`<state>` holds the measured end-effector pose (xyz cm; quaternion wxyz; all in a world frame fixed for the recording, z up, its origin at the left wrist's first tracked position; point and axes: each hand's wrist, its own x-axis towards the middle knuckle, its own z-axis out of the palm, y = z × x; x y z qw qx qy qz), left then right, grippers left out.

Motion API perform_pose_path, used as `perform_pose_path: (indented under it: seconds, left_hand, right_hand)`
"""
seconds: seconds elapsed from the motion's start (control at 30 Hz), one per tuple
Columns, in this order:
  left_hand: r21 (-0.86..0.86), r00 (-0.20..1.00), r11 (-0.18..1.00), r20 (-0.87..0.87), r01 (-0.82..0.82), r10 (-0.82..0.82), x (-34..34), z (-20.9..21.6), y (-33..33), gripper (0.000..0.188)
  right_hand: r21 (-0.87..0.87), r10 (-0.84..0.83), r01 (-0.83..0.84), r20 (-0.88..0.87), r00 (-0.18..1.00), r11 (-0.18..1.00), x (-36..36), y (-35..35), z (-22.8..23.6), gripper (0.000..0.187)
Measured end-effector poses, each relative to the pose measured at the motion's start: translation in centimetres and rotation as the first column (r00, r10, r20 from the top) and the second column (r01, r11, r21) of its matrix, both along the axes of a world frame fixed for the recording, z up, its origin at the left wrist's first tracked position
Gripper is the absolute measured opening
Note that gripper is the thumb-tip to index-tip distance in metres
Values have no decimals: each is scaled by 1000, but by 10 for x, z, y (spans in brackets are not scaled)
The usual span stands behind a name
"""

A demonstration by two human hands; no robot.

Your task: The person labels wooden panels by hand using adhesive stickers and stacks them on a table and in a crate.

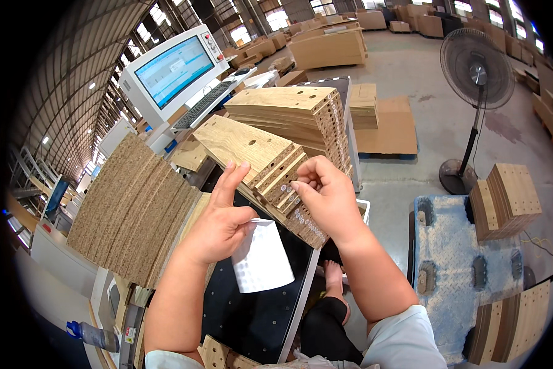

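My left hand pinches a white sheet with faint rows of round marks, like a sticker sheet, low between thumb and curled fingers; two fingers stretch up beside the boards. A stack of wood-grain boards lies at an angle in front of me, its end faces stepped toward me. Small round pale dots run along those ends. Pressed to the end faces is my right hand, thumb and forefinger pinched together; anything between them is too small to make out. Behind, another board stack has similar dots.
A dark table carries the boards, with thick chipboard-edged panels at left. Beyond stand a monitor and keyboard. On the right are a blue pallet with board stacks and a standing fan. A bottle sits lower left.
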<state>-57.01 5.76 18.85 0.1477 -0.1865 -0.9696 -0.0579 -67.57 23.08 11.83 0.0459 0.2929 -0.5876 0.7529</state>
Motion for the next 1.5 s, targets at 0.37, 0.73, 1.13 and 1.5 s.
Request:
perform_pose_path:
  seconds: [0.37,0.73,1.13,1.5]
  left_hand:
    - [23,1000,1000,5,7,-7,-1,-1,-3,10]
    - [19,999,999,-36,27,-26,1,-2,-4,6]
    - [160,997,987,67,14,-25,2,4,-7,5]
    - [320,980,947,-177,-28,89,116,10,11,9]
  right_hand:
    - [-97,-52,41,-119,992,994,6,-16,-1,15]
    - [123,-380,448,-361,852,886,-4,-6,3,40]
    - [-247,134,-78,220,966,966,-2,13,-4,43]
    - [110,288,-328,277,917,938,121,32,-37,59]
